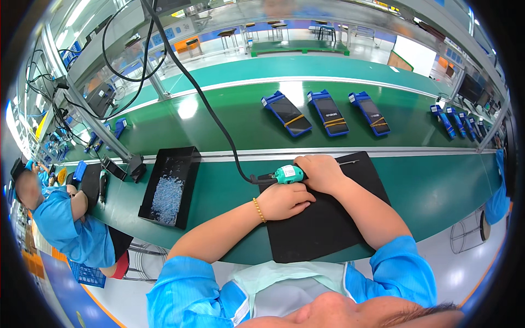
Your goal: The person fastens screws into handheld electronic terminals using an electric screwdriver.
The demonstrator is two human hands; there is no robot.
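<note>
My right hand [321, 173] is closed over the dark body of an electric screwdriver [289, 174], whose teal end and cable stick out to the left. Its thin bit points right, past my knuckles. Back up, my left hand [285, 201] lies on the black mat [306, 236] just below the teal end, with its fingers stretched out toward the right and nothing visible in them. A gold beaded bracelet [259, 210] circles my left wrist. The palm side of both hands is hidden.
Left of the mat stands a black tray [190, 186] of small bluish-white pieces. Three blue-cased handheld devices [328, 113] with orange bands lie on the green belt beyond; several more [451, 121] are farther right. A black cable [210, 109] hangs overhead. A co-worker [71, 218] sits at left.
</note>
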